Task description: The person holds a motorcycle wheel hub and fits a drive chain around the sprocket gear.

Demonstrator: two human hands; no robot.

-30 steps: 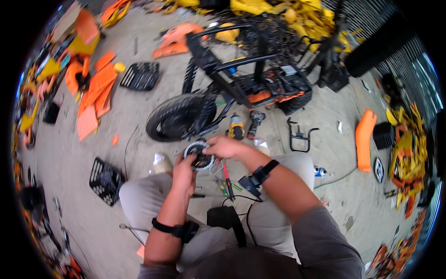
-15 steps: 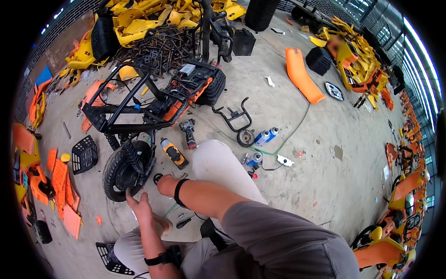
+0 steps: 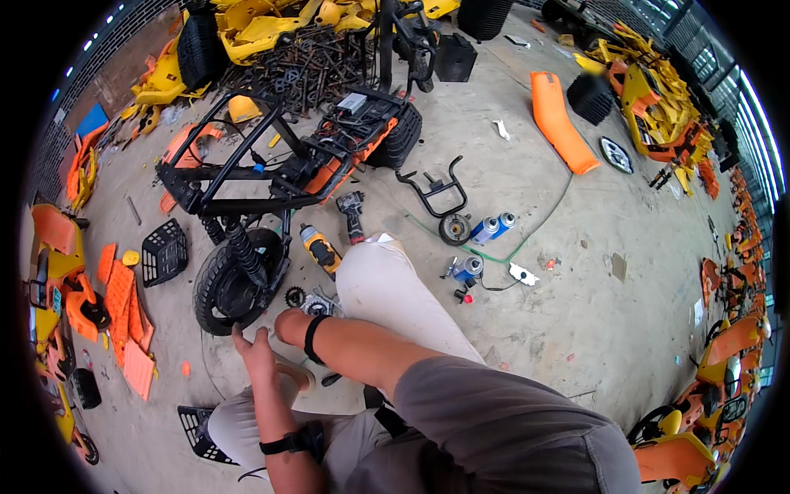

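An upside-down-looking black scooter frame (image 3: 234, 206) stands on the floor ahead of me, with its wheel (image 3: 206, 303) at the near end. My left hand (image 3: 255, 356) is just below the wheel's near edge, index finger and thumb apart; whether a fingertip touches the tyre I cannot tell. Close by on the right is my right hand (image 3: 290, 324), its fingers hidden from view. Just beyond it lie a small dark gear (image 3: 295, 297) and a silver metal part (image 3: 318, 305). A yellow-and-black power tool (image 3: 320, 250) and a black-and-red power drill (image 3: 351, 217) rest beside the frame.
Blue spray cans (image 3: 484, 230) stand to the right, near a black tubular bracket (image 3: 436, 198) and a small wheel (image 3: 454, 230). A black basket (image 3: 164, 253) and orange panels (image 3: 123, 321) lie left. An orange panel (image 3: 561, 123) lies farther off. Yellow body parts (image 3: 271, 33) are piled behind.
The view has shifted, so the scene sits farther right and higher. My hands stay near the wheel's lower edge and look closer together. The silver part beside the gear shows more now.
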